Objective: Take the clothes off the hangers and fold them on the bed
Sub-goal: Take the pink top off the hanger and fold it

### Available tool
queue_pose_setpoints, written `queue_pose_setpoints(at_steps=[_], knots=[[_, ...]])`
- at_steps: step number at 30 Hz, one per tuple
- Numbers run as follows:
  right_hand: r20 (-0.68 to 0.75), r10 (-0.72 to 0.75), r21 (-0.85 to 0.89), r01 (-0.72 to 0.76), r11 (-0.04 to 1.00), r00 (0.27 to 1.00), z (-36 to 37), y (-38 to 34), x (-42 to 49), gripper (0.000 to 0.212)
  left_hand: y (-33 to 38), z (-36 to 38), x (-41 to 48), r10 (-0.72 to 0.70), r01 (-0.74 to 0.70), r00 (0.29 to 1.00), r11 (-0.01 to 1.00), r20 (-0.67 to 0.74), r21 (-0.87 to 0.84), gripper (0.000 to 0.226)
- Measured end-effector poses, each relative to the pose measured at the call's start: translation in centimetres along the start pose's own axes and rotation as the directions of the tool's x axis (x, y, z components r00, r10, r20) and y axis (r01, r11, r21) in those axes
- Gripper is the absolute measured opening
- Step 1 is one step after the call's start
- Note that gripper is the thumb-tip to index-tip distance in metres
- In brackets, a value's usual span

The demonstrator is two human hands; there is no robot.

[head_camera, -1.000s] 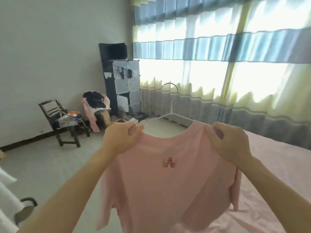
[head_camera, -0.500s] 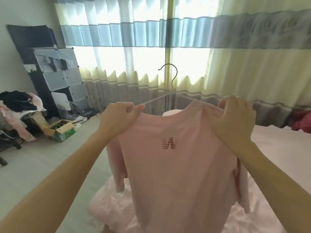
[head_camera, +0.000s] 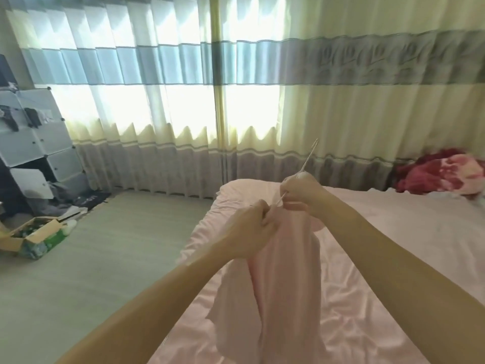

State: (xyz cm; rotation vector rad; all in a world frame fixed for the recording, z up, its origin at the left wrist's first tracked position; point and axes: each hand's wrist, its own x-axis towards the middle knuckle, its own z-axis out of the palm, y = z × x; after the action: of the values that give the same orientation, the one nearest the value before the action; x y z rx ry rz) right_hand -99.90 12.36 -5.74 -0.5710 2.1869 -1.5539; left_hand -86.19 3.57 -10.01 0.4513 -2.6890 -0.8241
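Pale pink cotton T-shirt (head_camera: pixel 286 285): bunched, hanging below both hands over the left edge of the pink-sheeted bed (head_camera: pixel 393 245). Left hand (head_camera: pixel 252 227): fingers curled, gripping the shirt's neck. Right hand (head_camera: pixel 301 191): just beyond, clenched round thin white wire hanger (head_camera: pixel 308 157), whose long axis slants up and far-right.

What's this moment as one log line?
hanger: partly out of pink shirt | left hand: grips shirt | right hand: grips hanger | shirt: bunched over bed | folding: not begun
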Motion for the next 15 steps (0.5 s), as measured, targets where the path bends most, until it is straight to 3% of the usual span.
queue_pose_setpoints(at_steps=[3,5,8,10,13,15], knots=[[-0.02,-0.009,0.04,0.01,0.999,1.0,0.7,-1.0,0.5,0.022,0.6,-0.8,-0.3,0.113,-0.073,0.95,0.987,0.292,-0.144,0.039],[-0.031,-0.048,-0.062,0.046,0.997,0.998,0.8,-1.5,0.4,0.026,-0.2,-2.0,0.2,0.143,-0.117,0.917,0.989,0.371,-0.092,0.039],[0.056,-0.053,-0.143,0.061,0.988,0.997,-0.1,-2.4,-0.5,0.034,-3.2,-4.2,2.3,0.143,-0.157,0.973,0.985,0.181,0.067,0.03],[0.186,-0.067,-0.213,0.106,0.971,0.98,-1.2,-3.0,-1.9,0.041,-5.0,-5.5,3.5,0.112,-0.113,0.994,0.991,0.018,0.069,0.04],[0.195,-0.181,-0.397,0.247,0.884,0.964,-2.6,-3.3,-3.7,0.043,-5.6,-7.4,5.1,0.135,-0.124,0.987,0.985,-0.085,0.124,0.059],[0.179,-0.24,-0.39,0.293,0.873,0.954,-3.2,-3.7,-4.3,0.042,-4.5,-8.4,5.7,0.199,-0.165,0.972,0.956,-0.122,0.243,0.061]])
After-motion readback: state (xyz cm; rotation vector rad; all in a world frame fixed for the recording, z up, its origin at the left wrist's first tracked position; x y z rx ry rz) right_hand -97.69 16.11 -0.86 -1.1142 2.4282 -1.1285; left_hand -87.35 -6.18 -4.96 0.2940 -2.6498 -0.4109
